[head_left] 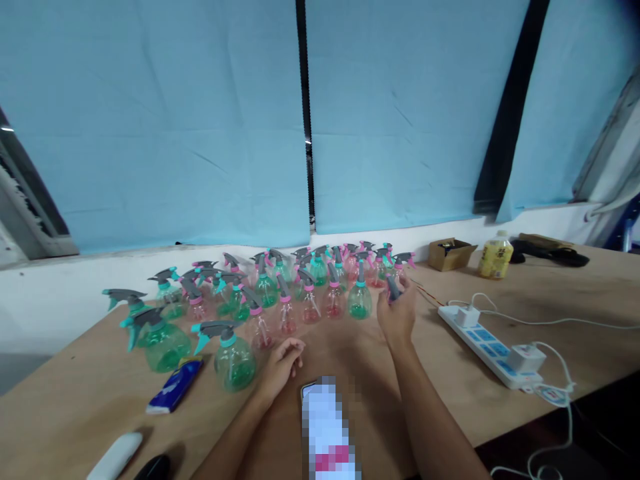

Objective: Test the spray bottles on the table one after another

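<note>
My right hand (397,313) is closed around a spray bottle, whose grey spray head (393,288) shows above the fingers; its body is hidden by the hand. Left of it stands a clear spray bottle with a turquoise collar and green base (360,303). Above the table, my left hand (286,363) is loosely curled with nothing in it, near a pink-collared spray bottle (261,330) and a rounder green spray bottle (235,367). Many more pink and green spray bottles (285,312) are grouped behind. A lit phone (327,427) lies between my forearms, its screen blurred.
At right are a white power strip (487,347) with plugged-in chargers and cables, a small cardboard box (450,255) and a yellow-labelled bottle (496,255). A blue packet (175,387) and a white object (116,457) lie at left. Blue curtains (200,120) hang behind the table.
</note>
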Motion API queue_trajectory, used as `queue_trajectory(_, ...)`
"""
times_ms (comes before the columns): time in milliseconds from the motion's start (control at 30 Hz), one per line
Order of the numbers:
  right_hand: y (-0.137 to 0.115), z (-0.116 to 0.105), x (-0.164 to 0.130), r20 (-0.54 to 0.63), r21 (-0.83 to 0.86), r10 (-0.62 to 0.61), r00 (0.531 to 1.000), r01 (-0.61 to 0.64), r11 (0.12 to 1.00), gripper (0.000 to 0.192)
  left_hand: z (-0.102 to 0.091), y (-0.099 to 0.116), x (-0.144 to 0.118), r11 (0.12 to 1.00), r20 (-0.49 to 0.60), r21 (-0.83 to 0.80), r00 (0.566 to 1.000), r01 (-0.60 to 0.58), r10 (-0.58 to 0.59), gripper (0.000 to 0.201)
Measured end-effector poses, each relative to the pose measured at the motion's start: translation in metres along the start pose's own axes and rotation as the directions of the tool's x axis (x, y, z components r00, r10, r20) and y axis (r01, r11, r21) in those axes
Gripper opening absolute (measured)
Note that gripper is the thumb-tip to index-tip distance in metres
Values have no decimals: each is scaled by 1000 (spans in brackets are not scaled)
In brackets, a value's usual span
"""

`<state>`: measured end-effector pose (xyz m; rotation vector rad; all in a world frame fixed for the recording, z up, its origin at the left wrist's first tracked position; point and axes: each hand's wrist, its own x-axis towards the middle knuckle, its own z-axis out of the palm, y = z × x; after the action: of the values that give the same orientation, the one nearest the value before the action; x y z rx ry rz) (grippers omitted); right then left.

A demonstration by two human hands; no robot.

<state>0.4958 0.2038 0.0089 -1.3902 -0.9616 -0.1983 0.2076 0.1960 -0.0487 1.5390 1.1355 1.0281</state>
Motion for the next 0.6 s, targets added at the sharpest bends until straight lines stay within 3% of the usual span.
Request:
queue_trajectory(100,2,5,-3,49,18,47,998,-48,999,45,1,2,0,1000,-1,2,1000,0,0,33)
queue_trajectory(200,-5,14,-12,144,121,9,989,-27,992,39,2,4,-1,1000,-5,-6,1000,0,-1,33)
queue_trajectory(433,-13,37,-27,379,350,1,926,-145,925,38,1,6,-2,999,-21,-29,999,24,-25,34)
queue_trajectory(500,-11,43,-32,454,342,45,890,-220,913,33,1,4,-2,999,-22,-29,999,24,-24,33)
queue_trajectory(600,-11,54,-43,595,353,73,800,-342,871,21,1,1,0,1000,-18,-24,1000,8,-9,34)
